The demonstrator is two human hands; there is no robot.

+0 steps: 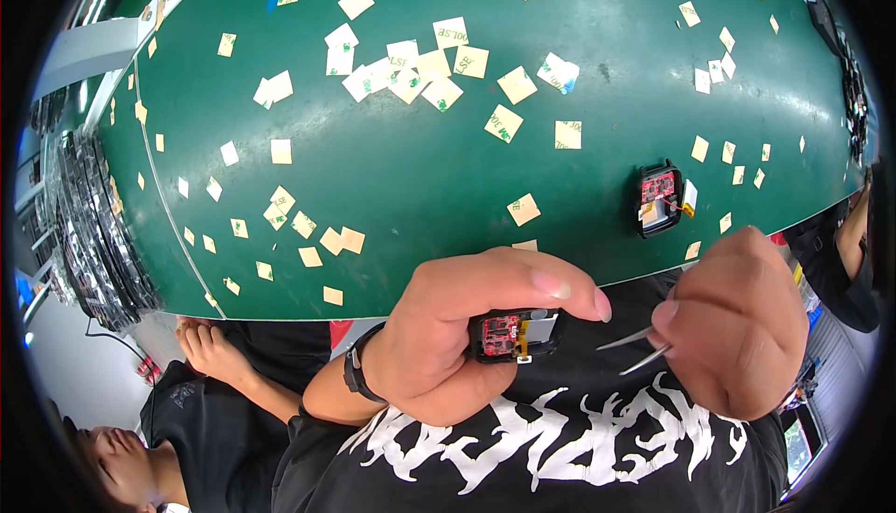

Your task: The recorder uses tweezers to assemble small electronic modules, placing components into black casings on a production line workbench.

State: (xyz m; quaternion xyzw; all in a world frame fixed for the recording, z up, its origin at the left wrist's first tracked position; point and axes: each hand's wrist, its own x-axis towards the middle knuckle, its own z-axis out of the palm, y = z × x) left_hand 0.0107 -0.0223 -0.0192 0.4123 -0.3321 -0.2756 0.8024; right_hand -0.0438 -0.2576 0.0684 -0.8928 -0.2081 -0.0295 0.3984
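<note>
The left hand (439, 345) is curled around a small black device (516, 334) with an exposed red circuit board, thumb laid across its upper edge and fingers folded beneath it. It is held just off the near edge of the green worktop (392, 158), above the person's black printed shirt. Right of the held device, the right hand (742, 322) is closed in a pinch on metal tweezers (635, 349), whose two tips point left toward the device and sit slightly apart; they seem not to touch it, though the angle makes that hard to judge. Beyond the held device and to its right, a second black device (661, 198) with a red board lies on the worktop. Square paper backing pieces (439, 70) lie scattered beyond both.
</note>
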